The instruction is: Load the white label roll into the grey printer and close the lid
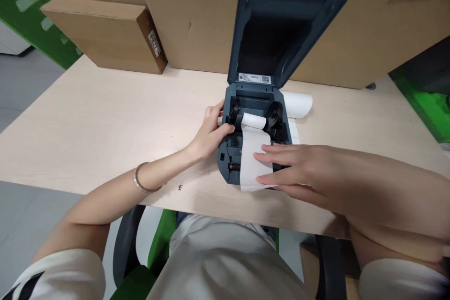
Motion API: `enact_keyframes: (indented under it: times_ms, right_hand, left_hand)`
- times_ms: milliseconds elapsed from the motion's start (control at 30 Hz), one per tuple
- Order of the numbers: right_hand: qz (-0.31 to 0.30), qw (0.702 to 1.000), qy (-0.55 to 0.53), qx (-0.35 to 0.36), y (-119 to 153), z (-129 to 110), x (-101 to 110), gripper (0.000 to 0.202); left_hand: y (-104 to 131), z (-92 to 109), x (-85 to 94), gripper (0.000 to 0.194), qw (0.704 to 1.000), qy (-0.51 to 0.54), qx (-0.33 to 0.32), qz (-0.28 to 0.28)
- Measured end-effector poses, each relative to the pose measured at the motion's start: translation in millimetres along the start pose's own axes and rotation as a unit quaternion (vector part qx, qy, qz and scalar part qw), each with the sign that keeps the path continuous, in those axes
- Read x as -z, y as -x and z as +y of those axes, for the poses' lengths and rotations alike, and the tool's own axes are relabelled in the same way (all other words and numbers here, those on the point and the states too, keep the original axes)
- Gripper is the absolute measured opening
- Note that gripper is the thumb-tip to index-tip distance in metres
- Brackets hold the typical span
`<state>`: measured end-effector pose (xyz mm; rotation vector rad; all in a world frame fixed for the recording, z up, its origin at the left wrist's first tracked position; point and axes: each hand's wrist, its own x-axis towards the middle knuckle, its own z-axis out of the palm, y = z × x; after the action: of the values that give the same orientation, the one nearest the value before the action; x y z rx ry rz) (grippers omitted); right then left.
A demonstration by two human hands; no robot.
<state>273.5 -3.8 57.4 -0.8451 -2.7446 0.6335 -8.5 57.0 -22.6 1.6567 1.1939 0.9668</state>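
Paper roll: a white label roll [253,121] sits across the middle of the open bay, between two dark round holders; its strip [252,159] runs forward over the front edge and ends just past it.
Printer: a dark blue-grey label printer [225,159] stands on the pale wooden surface [98,122], its lid [281,14] swung up and back, a small sticker with a code on the lid's lower edge.
Right hand: the right hand [298,171] lies flat, palm down, fingers [267,155] stretched out and pressing on the strip at the printer's front; the grip is released, closed on nothing.
Left hand: the left hand [211,133] is at the printer's left side, fingers curled over the wall, thumb tip reaching in at the left holder; whether it clenches any part cannot be told.
Wrist: a silver bangle [142,180] rings the left wrist.
Behind the printer: a curled white sheet [298,103] lies on the surface just to the right of the hinge.
Background: cardboard boxes [105,33] stand along the far edge of the surface.
Below: a green chair [158,243] shows under the surface's near edge.
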Motion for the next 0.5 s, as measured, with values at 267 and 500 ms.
enact_keyframes:
  times_ms: [267,500]
  right_hand:
    - [0.025,0.997,0.041,0.064,-22,-16,5,0.035]
    - [0.019,1.0,0.025,0.006,-17,-20,-1,0.028]
  left_hand:
    - [1,3,0.9,0.079,1.0,-0.004,0.006,-0.015]
    - [1,0,1.1,0.08,0.999,0.025,0.017,-0.018]
